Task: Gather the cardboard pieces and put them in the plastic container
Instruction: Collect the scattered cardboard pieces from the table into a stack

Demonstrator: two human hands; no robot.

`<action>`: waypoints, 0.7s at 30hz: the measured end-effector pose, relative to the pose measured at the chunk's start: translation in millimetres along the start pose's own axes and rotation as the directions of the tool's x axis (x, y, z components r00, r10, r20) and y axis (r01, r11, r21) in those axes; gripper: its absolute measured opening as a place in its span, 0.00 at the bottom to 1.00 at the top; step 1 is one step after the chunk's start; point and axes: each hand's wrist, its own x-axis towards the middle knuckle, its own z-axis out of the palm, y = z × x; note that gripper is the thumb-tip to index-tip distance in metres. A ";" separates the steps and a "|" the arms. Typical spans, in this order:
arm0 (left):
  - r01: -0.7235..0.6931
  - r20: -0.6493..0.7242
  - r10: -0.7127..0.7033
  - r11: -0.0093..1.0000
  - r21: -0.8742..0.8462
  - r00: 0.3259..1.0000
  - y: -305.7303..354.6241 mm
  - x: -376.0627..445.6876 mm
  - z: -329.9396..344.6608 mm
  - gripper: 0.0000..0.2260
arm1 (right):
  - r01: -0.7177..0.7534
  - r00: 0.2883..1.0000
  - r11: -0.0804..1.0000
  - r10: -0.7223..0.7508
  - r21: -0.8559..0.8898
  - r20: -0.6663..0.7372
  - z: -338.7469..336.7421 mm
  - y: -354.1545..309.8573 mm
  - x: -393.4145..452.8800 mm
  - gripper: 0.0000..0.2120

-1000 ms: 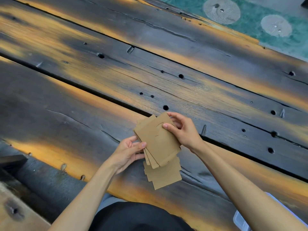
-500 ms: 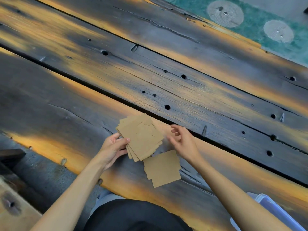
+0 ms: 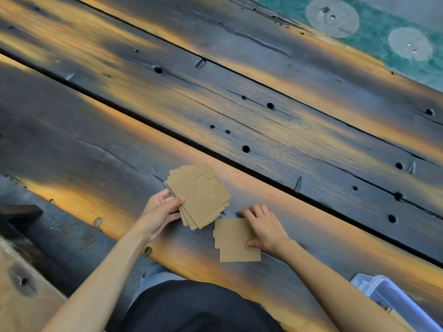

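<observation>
My left hand (image 3: pixel 160 213) pinches a fanned stack of brown cardboard pieces (image 3: pixel 201 195) just above the dark wooden table (image 3: pixel 263 130). A second small pile of cardboard pieces (image 3: pixel 233 240) lies flat on the table to the right of that stack. My right hand (image 3: pixel 265 230) rests on the right side of this flat pile, fingers spread over its top edge and thumb at its right edge. The clear plastic container (image 3: pixel 393 300) sits at the lower right corner, partly cut off by the frame.
The table is made of wide dark planks with gaps, holes and orange-lit streaks. A wooden bench (image 3: pixel 21 283) is at the lower left. Green floor (image 3: pixel 383 32) shows past the table's far edge at the top right.
My right hand let go of the held stack and came down onto the flat pile. My left hand carried the stack a little to the left.
</observation>
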 end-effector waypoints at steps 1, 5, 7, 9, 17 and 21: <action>-0.002 -0.002 0.002 1.000 -0.001 1.000 -1.3 -1.0 0.0 0.15 | -0.006 1.000 1.000 0.006 0.010 0.004 0.1 0.7 0.0 0.48; -0.018 -0.030 0.018 1.000 -0.001 0.999 -6.6 -5.2 -0.3 0.14 | -0.007 1.000 0.998 0.006 0.068 0.022 -1.6 7.0 -2.1 0.41; -0.030 -0.048 0.030 1.000 0.001 0.998 -9.1 -7.4 -1.3 0.14 | -0.017 0.999 0.990 0.013 0.143 0.032 -2.1 10.6 -6.9 0.36; -0.039 -0.066 0.038 0.999 -0.007 0.997 -11.3 -9.7 -2.6 0.14 | -0.024 1.000 0.982 0.022 0.188 0.009 -3.1 14.6 -14.3 0.31; -0.064 -0.126 0.054 0.995 -0.078 0.991 -11.5 -17.4 -1.2 0.13 | 0.063 0.878 0.855 0.199 0.516 -0.436 -40.8 14.8 -46.6 0.08; -0.084 -0.087 0.078 0.994 -0.074 0.993 -11.3 -22.8 16.0 0.14 | 0.161 0.734 0.836 0.253 0.525 -0.630 -73.2 -18.3 -38.8 0.16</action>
